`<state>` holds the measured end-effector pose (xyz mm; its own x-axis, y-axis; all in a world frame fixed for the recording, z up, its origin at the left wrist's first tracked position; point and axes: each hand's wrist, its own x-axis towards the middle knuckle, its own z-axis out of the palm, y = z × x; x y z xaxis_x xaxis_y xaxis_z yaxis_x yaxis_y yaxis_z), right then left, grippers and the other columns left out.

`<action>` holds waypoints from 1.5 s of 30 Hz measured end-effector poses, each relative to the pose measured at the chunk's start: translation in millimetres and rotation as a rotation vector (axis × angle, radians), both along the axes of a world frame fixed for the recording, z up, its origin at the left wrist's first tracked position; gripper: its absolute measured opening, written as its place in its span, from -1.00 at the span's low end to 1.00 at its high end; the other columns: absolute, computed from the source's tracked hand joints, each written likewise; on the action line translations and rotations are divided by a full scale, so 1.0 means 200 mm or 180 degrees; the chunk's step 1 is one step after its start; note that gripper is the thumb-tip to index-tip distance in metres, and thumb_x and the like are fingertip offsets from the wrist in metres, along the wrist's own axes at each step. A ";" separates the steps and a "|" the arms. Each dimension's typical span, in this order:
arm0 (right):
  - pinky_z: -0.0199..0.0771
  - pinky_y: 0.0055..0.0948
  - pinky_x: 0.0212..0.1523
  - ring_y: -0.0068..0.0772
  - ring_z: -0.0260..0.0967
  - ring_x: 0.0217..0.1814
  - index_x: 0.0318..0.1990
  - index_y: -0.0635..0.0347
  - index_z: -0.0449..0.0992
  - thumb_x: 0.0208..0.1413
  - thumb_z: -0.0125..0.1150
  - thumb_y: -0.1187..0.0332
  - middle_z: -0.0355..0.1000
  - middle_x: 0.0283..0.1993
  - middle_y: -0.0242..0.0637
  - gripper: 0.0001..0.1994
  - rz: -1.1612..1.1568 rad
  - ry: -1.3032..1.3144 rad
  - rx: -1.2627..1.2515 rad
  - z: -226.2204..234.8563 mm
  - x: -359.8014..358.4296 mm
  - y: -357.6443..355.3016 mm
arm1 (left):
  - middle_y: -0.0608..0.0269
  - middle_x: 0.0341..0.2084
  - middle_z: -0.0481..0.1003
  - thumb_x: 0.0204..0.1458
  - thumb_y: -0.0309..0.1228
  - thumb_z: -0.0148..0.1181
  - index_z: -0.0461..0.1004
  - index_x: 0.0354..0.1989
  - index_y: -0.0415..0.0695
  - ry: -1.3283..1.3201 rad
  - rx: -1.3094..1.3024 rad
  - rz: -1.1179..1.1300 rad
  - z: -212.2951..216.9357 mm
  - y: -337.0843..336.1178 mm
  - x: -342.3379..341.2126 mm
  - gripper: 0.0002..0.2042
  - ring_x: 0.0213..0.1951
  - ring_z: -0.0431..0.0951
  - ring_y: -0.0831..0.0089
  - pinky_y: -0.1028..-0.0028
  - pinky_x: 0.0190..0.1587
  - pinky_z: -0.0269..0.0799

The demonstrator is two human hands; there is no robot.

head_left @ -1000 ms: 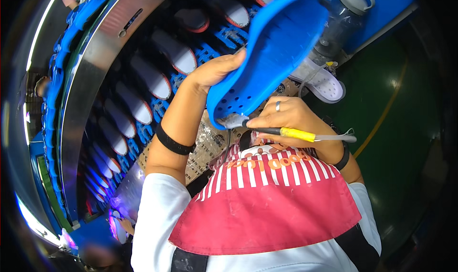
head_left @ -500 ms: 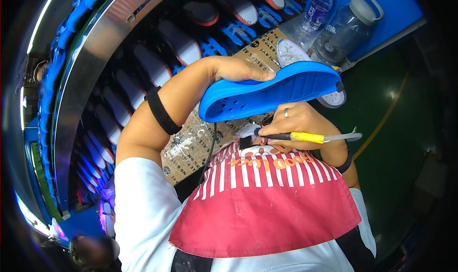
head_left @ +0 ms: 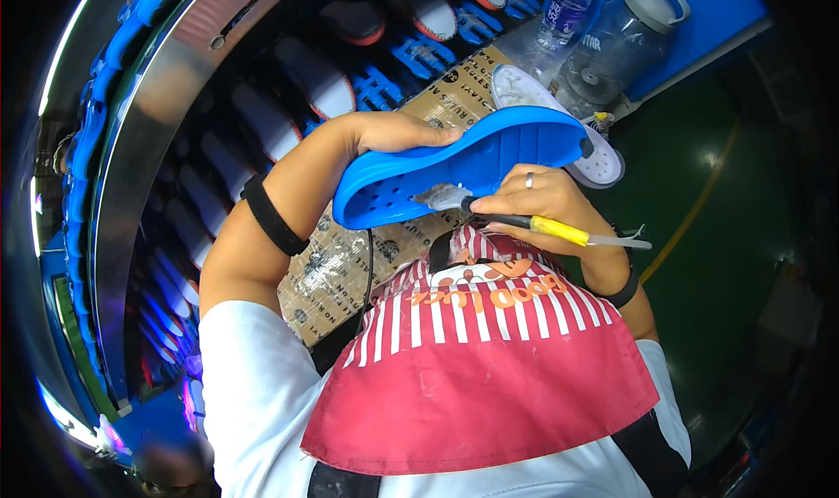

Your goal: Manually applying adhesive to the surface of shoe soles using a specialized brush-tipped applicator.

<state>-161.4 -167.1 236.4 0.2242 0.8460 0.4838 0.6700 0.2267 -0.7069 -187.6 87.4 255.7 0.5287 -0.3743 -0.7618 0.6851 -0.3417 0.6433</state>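
Note:
A bright blue clog (head_left: 516, 144) is tilted with its hollow inside facing me, small holes showing toward its left end. My left hand (head_left: 404, 134) is closed on its upper rim, the thumb lying along the edge. In my right hand (head_left: 546, 203), which wears a ring, is a glue brush (head_left: 561, 230) with a black and yellow handle and a clear tube at its rear end. Its pale bristles lie over the clog's inner surface near the holes. Partly hidden behind the blue clog is a white clog with holes (head_left: 603, 159).
Printed brown cardboard (head_left: 328, 280) lies beneath my hands. Beyond it a curved rack carries several soles and blue pieces. A purple-labelled bottle (head_left: 564, 13) and a large clear jug (head_left: 612, 61) stand at the far right by a blue surface (head_left: 721, 9). A dark cable (head_left: 368, 271) hangs below the clog.
The brush has moved up and left, from below the clog to its inner surface. The clog and both hands have shifted a little left in view.

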 end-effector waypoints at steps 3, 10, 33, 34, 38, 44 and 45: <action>0.41 -0.43 -0.38 -0.29 0.41 -0.43 -0.26 0.19 0.60 -0.14 0.35 0.42 0.52 -0.39 -0.25 -0.78 0.0035 -0.0016 -0.0297 -0.05 0.01 -0.03 | 0.06 -0.05 0.46 0.11 0.10 -0.04 0.36 0.10 -0.21 -0.0040 -0.0031 0.0333 -0.03 0.03 -0.03 -0.39 -0.09 0.49 0.42 0.44 -0.01 0.40; 0.38 -0.44 -0.29 -0.29 0.42 -0.43 -0.23 0.24 0.58 -0.18 0.36 0.45 0.52 -0.38 -0.16 -0.73 -0.0425 0.0500 -0.0273 -0.05 0.01 -0.12 | 0.16 -0.01 0.41 0.17 0.00 -0.08 0.27 0.17 -0.16 -0.2472 -0.0739 0.2766 -0.42 0.11 -0.23 -0.46 0.00 0.41 0.43 0.39 0.10 0.28; 0.48 -0.63 -0.31 -0.55 0.48 -0.35 -0.19 0.44 0.52 -0.01 0.19 0.55 0.53 -0.36 -0.18 -0.79 -0.1231 0.2000 -0.0047 0.00 -0.02 0.00 | -0.21 0.16 0.17 -0.07 0.23 -0.09 0.07 0.28 0.01 -0.0315 -0.4300 0.3498 -0.62 -0.27 -0.47 -0.22 0.03 0.31 -0.18 -0.03 -0.22 0.42; 0.45 -0.67 -0.34 -0.60 0.47 -0.37 -0.20 0.43 0.53 -0.02 0.20 0.54 0.53 -0.37 -0.22 -0.80 -0.1267 0.2079 0.0238 0.04 -0.03 0.04 | -0.21 0.16 0.17 -0.07 0.23 -0.09 0.07 0.28 0.01 -0.0316 -0.4291 0.3451 -0.58 -0.28 -0.45 -0.22 0.03 0.31 -0.18 -0.03 -0.22 0.42; 0.35 -0.53 -0.51 -0.54 0.41 -0.53 -0.28 0.34 0.55 -0.07 0.24 0.49 0.47 -0.53 -0.28 -0.83 -0.1816 0.1547 0.0780 0.21 -0.01 0.18 | -0.10 0.13 0.23 -0.15 0.29 -0.09 0.03 0.30 -0.01 -0.0599 -0.4987 0.3248 -0.39 -0.38 -0.35 -0.13 0.07 0.31 -0.19 -0.09 -0.13 0.41; 0.37 -0.29 -0.43 -0.15 0.38 -0.47 -0.34 0.25 0.51 -0.16 0.26 0.42 0.42 -0.52 -0.19 -0.82 -0.2605 -0.0510 0.0983 0.20 0.08 0.26 | 0.03 0.13 0.28 -0.11 0.30 -0.14 0.09 0.28 0.00 -0.1008 -0.4345 0.3211 -0.36 -0.46 -0.33 -0.17 0.05 0.36 -0.11 -0.12 -0.22 0.46; 0.38 -0.32 -0.40 -0.11 0.42 -0.45 -0.31 0.32 0.52 -0.15 0.27 0.51 0.47 -0.48 -0.11 -0.81 -0.2542 -0.0551 0.0935 0.19 0.07 0.26 | 0.08 0.13 0.29 -0.09 0.29 -0.16 0.12 0.27 0.02 -0.1163 -0.4352 0.2979 -0.36 -0.47 -0.31 -0.20 0.08 0.36 0.01 -0.07 -0.07 0.41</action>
<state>-148.0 -115.8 273.6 0.6008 0.3021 0.7401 0.7990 -0.2001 -0.5670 -249.9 -6.6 182.8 0.9957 -0.0871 0.0324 0.0756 0.9621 0.2619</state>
